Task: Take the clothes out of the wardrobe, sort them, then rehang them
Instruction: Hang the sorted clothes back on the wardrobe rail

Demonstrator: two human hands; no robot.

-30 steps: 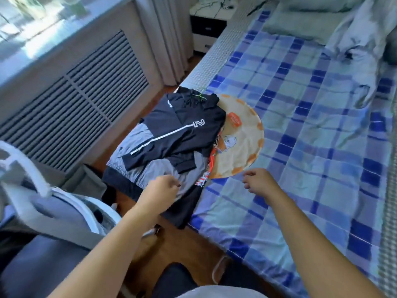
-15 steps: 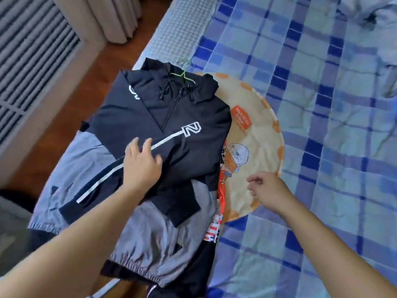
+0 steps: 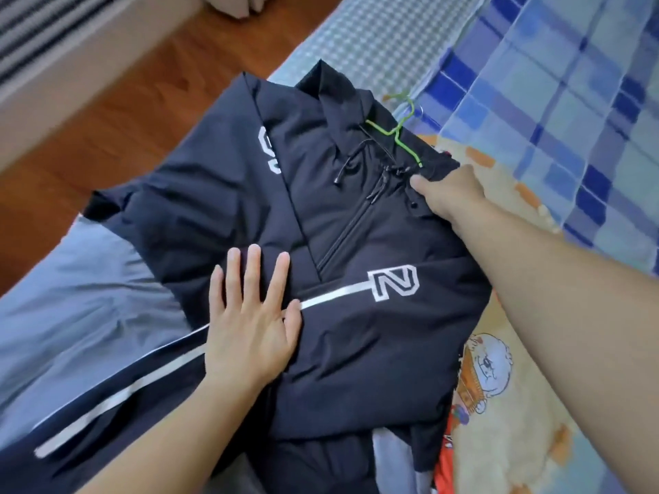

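Hands both on the jacket point(image 3: 356, 244). We note the left hand point(image 3: 249, 326) lying flat on the dark front panel, palm down, fingers straight and slightly spread, the thumb beside the white stripe point(image 3: 335, 294). We see the right hand point(image 3: 445, 194) reaching across from the right, forearm extended, its thumb and curled fingers pinching the collar edge just below the green hanger point(image 3: 401, 133). The hanger's hook sticks out past the collar, above the right hand. The jacket lies face up, zipper shut, on the edge of the bed; its grey lower part point(image 3: 71, 297) hangs toward the wooden floor point(image 3: 124, 101). Under its right side lies a cream cloth with a cartoon print point(image 3: 499, 386), on the blue checked sheet point(image 3: 570, 101).
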